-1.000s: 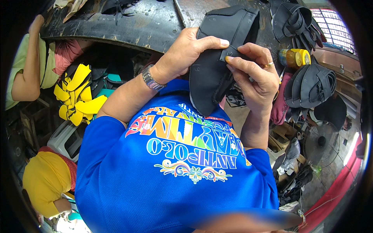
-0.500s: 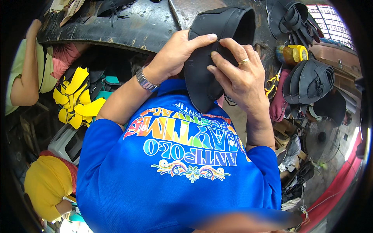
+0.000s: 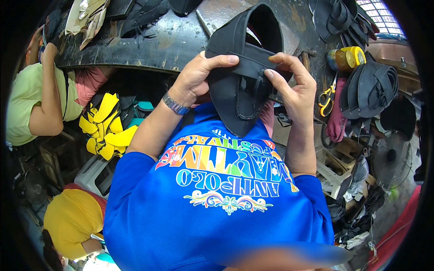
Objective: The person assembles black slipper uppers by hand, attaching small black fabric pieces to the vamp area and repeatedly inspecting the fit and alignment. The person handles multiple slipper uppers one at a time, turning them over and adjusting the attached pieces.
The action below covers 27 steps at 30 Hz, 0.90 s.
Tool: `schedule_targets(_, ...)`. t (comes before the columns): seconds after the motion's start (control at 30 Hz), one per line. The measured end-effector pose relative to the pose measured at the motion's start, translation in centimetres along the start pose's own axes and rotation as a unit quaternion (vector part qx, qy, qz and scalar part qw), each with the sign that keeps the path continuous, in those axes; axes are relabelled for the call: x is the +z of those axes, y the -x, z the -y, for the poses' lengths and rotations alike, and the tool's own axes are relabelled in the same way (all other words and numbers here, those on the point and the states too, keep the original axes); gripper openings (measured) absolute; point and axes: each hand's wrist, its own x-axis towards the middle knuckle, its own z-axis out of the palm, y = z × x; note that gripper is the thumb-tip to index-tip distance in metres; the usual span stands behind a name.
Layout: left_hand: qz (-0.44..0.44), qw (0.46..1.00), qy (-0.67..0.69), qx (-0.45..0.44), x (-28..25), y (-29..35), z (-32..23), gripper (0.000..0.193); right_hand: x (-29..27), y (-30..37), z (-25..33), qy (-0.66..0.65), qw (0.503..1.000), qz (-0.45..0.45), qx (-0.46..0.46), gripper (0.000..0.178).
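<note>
A black shoe upper is held up before my chest, its pointed end down and its looped opening at the top. My left hand grips its left edge, the thumb lying across the front and the fingers hidden behind. On the other side my right hand has thumb and forefinger at a small strap and seam on the right edge. The strap crosses a stitched inner panel that faces me.
Beyond stands a dark worktable with black pieces on it. To the right are yellow-handled scissors, a yellow-lidded jar, stacked black uppers and a fan. Yellow pieces lie left, near a person in light green and another in yellow.
The shoe upper has been turned, so its inner panel and strap now face me. My right hand has shifted from the front surface to its right edge.
</note>
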Motion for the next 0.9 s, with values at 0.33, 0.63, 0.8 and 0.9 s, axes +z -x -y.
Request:
schedule_targets(0.33,-0.032,0.998,0.012,0.043,0.0,0.6,0.2,0.04,0.7,-0.2,-0.9,-0.134,0.989,-0.005,0.058,0.022)
schedule_targets(0.63,-0.002,0.998,0.014,0.061,-1.2,0.4,0.4,0.038,0.5,0.2,-1.7,-0.28,0.957,-0.023,0.074,0.044)
schedule_targets(0.8,-0.003,0.998,0.038,0.046,-1.6,0.3,0.6,0.038,0.8,0.4,-2.1,-0.329,0.939,-0.065,0.078,0.052)
schedule_targets(0.9,0.001,0.997,0.069,0.03,-1.8,0.4,0.7,0.037,1.5,0.6,-2.6,-0.37,0.921,-0.08,0.089,0.051)
